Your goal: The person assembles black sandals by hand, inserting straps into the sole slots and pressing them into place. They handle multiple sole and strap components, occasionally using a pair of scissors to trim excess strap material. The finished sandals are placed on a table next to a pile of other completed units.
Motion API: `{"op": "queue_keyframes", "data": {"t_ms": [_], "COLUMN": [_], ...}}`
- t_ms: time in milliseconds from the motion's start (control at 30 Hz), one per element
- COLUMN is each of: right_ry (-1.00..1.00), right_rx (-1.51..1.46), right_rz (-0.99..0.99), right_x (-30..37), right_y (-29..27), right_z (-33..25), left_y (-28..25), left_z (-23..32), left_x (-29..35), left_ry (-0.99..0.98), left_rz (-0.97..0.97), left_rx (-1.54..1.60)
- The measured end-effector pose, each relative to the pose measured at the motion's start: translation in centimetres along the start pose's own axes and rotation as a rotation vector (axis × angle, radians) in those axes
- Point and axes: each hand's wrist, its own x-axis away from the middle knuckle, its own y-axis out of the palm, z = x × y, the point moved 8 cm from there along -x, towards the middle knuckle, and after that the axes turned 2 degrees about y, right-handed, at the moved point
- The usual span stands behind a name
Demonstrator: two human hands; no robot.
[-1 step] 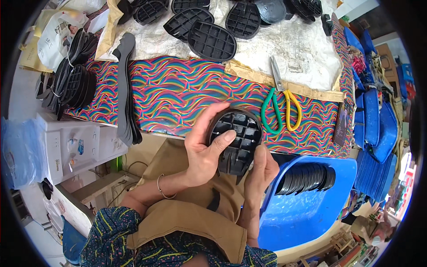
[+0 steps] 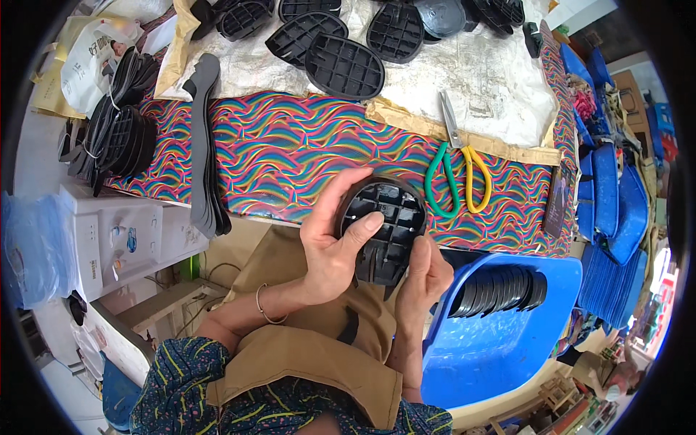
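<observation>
A black shoe heel [image 2: 397,255] with a gridded hollow face toward me is held up above my lap, near the table's front edge. My left hand [image 2: 330,243] wraps its left side, thumb pressed onto the grid and fingers behind the rim. Closed against the heel's lower right edge is my right hand [image 2: 425,279], its thumb on top and the other fingers curled under. A dark band runs round the rim; whether the right fingers also pinch its end is hidden. Scissors [image 2: 454,138] with one green and one yellow handle lie beyond the heel, blades pointing away.
Several more black heels [image 2: 346,69] rest on a white sheet [image 2: 478,94] at the back. Long black strips [image 2: 205,130] hang over the table edge, beside a tied bundle [image 2: 127,141]. A blue tub [image 2: 478,362] at right holds a row of black curved pieces [image 2: 500,292].
</observation>
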Motion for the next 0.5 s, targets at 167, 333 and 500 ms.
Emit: {"op": "queue_keyframes", "data": {"t_ms": [167,333,500], "right_ry": [-0.337,-0.225,-0.318], "right_rx": [0.348,0.048,0.391], "right_rz": [-0.043,-0.077,-0.033], "right_x": [-0.3,-2.0,-1.5], "right_y": [0.5,-0.9,-0.2], "right_z": [-1.1,0.4,-0.9], "left_y": [-0.1,0.7,1.0], "left_z": [0.5,0.2,0.2], "left_x": [0.3,-0.1,0.0], "left_ry": [0.067,-0.066,-0.007], "left_rz": [-0.048,-0.075,-0.145], "left_rx": [-0.162,-0.042,-0.075]}}
